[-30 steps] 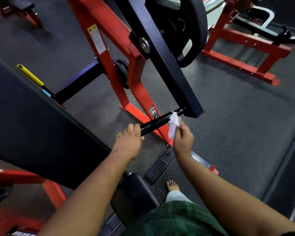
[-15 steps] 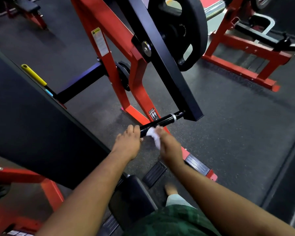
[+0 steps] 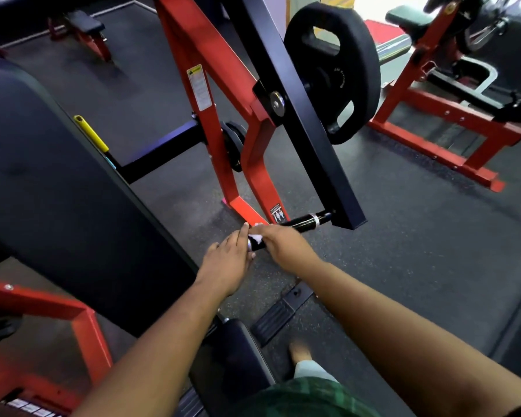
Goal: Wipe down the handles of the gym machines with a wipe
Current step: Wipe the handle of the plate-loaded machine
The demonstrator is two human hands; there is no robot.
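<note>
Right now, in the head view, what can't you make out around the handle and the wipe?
- Wipe: only a white scrap shows between the hands; the right hand covers the rest.
- Handle: its near end is hidden under the left hand and right hand.
- Right hand's grip: fingers motion-blurred.
- Warning label on the red frame: print too small to read.
- Weight plate: embossed markings too small.

Bare forearms, green plaid shorts (image 3: 310,397), one bare foot (image 3: 300,350)

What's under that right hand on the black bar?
Under the right hand a bit of white wipe shows against the black handle. The rest of the wipe is covered.
</note>
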